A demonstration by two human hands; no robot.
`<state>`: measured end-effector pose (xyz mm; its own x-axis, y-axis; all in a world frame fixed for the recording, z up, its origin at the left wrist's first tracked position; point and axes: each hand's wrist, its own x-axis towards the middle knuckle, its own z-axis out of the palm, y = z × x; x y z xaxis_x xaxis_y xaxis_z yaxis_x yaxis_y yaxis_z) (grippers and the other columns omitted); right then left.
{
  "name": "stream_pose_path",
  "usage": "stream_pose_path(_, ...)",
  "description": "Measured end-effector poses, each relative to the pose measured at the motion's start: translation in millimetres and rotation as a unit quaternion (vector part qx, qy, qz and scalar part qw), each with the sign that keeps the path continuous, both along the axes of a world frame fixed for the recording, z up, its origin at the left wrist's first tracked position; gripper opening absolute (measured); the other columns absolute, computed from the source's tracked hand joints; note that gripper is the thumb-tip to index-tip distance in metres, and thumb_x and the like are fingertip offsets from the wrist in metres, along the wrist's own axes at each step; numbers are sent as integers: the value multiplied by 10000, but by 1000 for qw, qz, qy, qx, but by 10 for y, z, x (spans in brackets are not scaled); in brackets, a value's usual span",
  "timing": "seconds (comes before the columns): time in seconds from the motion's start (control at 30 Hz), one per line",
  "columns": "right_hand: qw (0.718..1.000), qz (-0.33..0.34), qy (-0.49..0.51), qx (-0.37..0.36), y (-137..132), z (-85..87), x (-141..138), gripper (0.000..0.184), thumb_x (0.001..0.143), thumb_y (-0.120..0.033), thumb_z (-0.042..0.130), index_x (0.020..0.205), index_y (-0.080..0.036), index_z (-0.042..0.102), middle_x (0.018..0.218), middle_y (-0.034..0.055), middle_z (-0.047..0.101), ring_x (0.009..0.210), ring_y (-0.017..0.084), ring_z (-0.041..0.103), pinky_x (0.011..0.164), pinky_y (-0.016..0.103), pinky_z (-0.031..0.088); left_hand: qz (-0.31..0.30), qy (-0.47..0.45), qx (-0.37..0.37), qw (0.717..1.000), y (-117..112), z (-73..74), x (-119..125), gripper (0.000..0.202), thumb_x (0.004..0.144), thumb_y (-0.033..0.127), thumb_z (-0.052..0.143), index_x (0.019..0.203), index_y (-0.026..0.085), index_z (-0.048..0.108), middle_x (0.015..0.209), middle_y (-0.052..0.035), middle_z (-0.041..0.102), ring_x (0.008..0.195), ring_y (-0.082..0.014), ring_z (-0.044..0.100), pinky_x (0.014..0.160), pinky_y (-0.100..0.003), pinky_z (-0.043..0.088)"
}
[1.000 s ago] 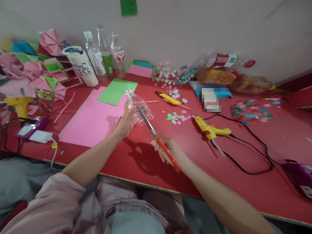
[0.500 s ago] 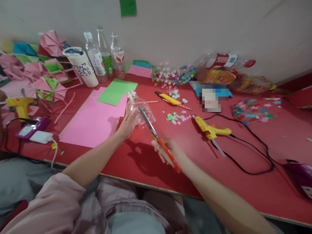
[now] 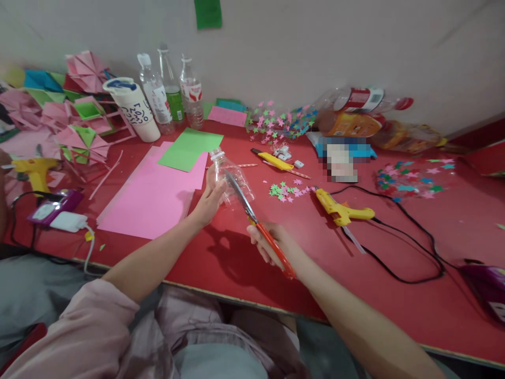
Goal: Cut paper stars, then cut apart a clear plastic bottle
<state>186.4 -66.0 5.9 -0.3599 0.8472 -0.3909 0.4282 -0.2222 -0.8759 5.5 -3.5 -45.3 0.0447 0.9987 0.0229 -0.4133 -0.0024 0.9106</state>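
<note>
My left hand (image 3: 211,199) is closed around the side of a clear plastic bottle piece (image 3: 239,181), its neck tilted up and away from me. The piece looks like the top part of a cut bottle. My right hand (image 3: 272,242) grips the orange-red handles of a pair of scissors (image 3: 272,247). The long metal blades lie against the bottle, with the tip near my left thumb. Whether the blades pass through the plastic I cannot tell. Below the hands is the red tabletop (image 3: 221,268).
Pink sheets (image 3: 145,195) and a green sheet (image 3: 191,149) lie to the left. A yellow cutter (image 3: 276,159), paper stars (image 3: 282,190) and a corded glue gun (image 3: 343,208) are on the right. Bottles (image 3: 192,92), a white tumbler (image 3: 134,113) and paper crafts (image 3: 84,142) stand along the back.
The bottle piece, the scissors and both hands have shifted very slightly to the right. Both grips stay the same.
</note>
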Motion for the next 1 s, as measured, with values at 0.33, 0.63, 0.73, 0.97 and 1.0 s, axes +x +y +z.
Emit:
stream_pose_path(0.33, 1000, -12, -24, -6, -27, 61, -10, 459, 807, -609, 544, 597, -221, 416, 328, -79, 401, 270, 59, 341, 331, 195, 273, 24, -4, 46, 999, 29, -29, -14, 710, 832, 471, 591, 1440, 450, 225, 1513, -17, 376, 1444, -256, 309, 1165, -533, 288)
stream_pose_path(0.63, 1000, 9, 9, -18, 43, 14, 26, 488, 763, -672, 550, 613, -220, 442, 343, -80, 408, 272, 58, 337, 328, 206, 260, 22, 0, 108, 994, 47, 43, -39, 743, 720, 469, 728, 1357, 378, 356, 1439, -58, 434, 1379, -283, 393, 1137, -515, 326)
stream_pose_path(0.73, 1000, -4, 16, -5, 23, 24, 24, 489, 769, -674, 540, 615, -221, 439, 333, -85, 402, 261, 51, 317, 324, 202, 252, -4, 0, 115, 993, 39, 55, -18, 759, 710, 498, 727, 1351, 356, 344, 1371, -80, 486, 1346, -293, 429, 1118, -537, 338)
stream_pose_path(0.97, 1000, -18, -12, -4, -42, 71, -24, 451, 817, -593, 542, 593, -220, 425, 318, -82, 396, 263, 58, 342, 335, 195, 279, 2, 38, 92, 995, 0, 41, -19, 681, 756, 509, 669, 1337, 345, 352, 1479, -58, 366, 1426, -293, 315, 1178, -531, 245)
stream_pose_path(1.0, 1000, -16, -16, -4, -43, 71, -28, 445, 822, -584, 542, 594, -219, 427, 318, -80, 401, 263, 59, 346, 336, 194, 281, 4, 40, 87, 995, -4, 35, -21, 681, 757, 508, 666, 1339, 347, 351, 1506, -50, 329, 1445, -291, 280, 1189, -523, 226)
